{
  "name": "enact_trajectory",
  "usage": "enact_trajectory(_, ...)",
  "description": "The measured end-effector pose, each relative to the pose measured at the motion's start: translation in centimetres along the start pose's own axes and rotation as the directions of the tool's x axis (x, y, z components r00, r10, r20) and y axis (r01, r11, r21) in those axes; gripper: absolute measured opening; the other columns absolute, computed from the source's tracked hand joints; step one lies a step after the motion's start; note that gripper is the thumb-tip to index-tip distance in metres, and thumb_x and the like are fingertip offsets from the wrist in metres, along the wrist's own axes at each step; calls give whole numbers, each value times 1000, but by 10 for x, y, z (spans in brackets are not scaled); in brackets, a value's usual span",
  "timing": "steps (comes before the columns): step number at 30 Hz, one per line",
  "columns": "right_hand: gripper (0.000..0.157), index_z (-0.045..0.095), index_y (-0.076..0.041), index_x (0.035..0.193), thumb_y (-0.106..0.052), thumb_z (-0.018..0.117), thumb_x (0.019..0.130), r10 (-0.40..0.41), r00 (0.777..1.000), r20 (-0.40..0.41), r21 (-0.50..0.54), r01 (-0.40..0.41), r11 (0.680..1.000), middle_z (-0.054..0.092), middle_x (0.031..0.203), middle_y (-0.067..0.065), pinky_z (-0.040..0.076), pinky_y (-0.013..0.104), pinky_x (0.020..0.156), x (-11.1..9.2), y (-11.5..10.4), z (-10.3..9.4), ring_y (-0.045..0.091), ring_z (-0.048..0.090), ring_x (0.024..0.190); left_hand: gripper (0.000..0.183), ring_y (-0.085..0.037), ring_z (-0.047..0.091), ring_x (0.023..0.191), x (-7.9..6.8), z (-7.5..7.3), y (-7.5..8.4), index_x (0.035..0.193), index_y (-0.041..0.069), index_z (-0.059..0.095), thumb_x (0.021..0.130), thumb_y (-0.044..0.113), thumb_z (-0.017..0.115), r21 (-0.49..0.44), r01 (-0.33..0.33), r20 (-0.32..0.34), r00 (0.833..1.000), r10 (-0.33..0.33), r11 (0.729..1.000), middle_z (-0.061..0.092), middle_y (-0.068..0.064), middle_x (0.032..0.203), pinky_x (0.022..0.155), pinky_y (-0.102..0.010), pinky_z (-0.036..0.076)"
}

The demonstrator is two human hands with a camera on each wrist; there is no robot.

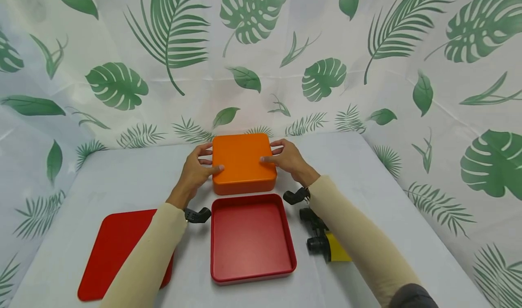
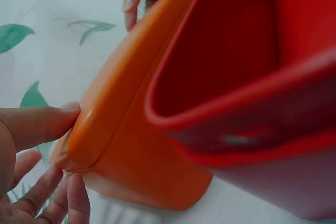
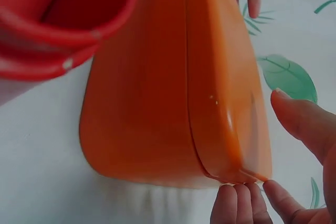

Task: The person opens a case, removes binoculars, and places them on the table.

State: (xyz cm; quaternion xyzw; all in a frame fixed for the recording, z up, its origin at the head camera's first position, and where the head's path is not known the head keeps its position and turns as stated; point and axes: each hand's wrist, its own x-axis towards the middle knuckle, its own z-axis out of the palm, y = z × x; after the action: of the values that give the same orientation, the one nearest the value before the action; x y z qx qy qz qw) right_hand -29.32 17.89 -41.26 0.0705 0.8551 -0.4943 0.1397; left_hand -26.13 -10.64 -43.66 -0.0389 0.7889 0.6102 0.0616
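Note:
An orange box (image 1: 244, 188) with rounded corners stands at the back of the table, its orange lid (image 1: 240, 156) on top and a thin seam showing below the lid. My left hand (image 1: 195, 167) grips the lid's left side, thumb over the top edge and fingertips at the seam. At the right side, my right hand (image 1: 290, 161) has its fingertips at the lid's lower edge, with the thumb over the top. In front of the orange box sits a red box (image 1: 253, 235), open and empty.
A flat red lid (image 1: 118, 249) lies at the front left, partly under the left sleeve. Beside the right forearm is a black and yellow object (image 1: 320, 240), partly covered. Leaf-printed cloth (image 1: 277, 95) hangs behind the white table (image 1: 326, 158).

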Motion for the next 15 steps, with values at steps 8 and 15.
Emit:
enact_trajectory(8, 73, 51, -15, 137, -29, 88, 76, 33, 999, -11, 45, -33, 998, 58, 129, 10, 47, 46, 105, 7, 0, 3, 29, 57, 115, 84, -26, 53, 117, 5, 0, -5, 150, 30, 43, 79, 14, 85, -49, 24, -25, 999, -25, 999, 51, -2, 141, 88, -34, 55)
enact_trajectory(15, 71, 52, -15, 139, -22, 87, 77, 3, 1000, 15, 91, -4, 996, 58, 131, 10, 48, 47, 107, 7, 4, 0, 30, 58, 117, 82, -25, 53, 119, 4, 0, -7, 151, 30, 43, 81, 16, 84, -43, 25, -23, 999, -26, 999, 51, 1, 143, 88, -35, 57)
